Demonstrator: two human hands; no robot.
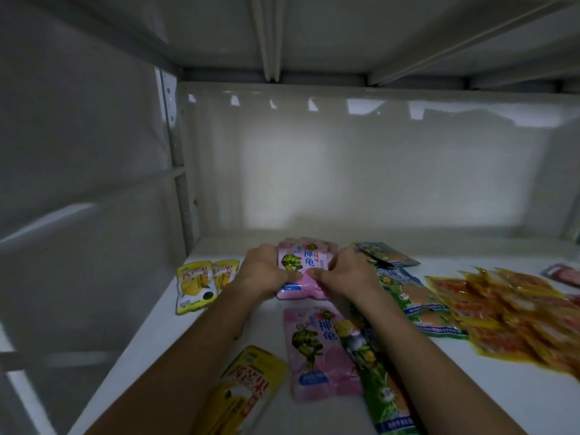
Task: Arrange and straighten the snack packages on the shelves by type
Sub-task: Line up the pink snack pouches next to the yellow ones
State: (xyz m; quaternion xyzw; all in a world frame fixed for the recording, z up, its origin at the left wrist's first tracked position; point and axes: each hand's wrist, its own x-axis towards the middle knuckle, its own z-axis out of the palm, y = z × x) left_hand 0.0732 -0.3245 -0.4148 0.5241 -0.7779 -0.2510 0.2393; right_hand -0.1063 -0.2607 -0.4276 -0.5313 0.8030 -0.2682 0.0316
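A: Head view, white metal shelf [314, 243]. Where are the hands?

B: Both are at the back-centre of the shelf, on a small stack of pink packets [303, 265]. Left hand [263, 271] grips the stack's left edge, fingers curled round it, thumb on the front face. Right hand [342, 271] holds the right edge the same way, thumb pressing the lower front. The two thumbs nearly meet.

A: Other pink stock?

B: One loose pink packet [317, 350] lies flat nearer the front edge, between the forearms, apart from the held stack.

A: Yellow?

B: Two small yellow packets [204, 281] side by side, left of the left hand. A larger yellow packet [248, 390] lies at the front, partly under the left forearm.

A: Right side?

B: Green-and-orange packets [417, 296] overlap loosely just right of the right hand; one long green packet [376, 372] runs under the right forearm. Further right, a spread heap of orange-yellow sachets [514, 315]. A dark red packet [561, 273] shows at the far right, too blurred to read
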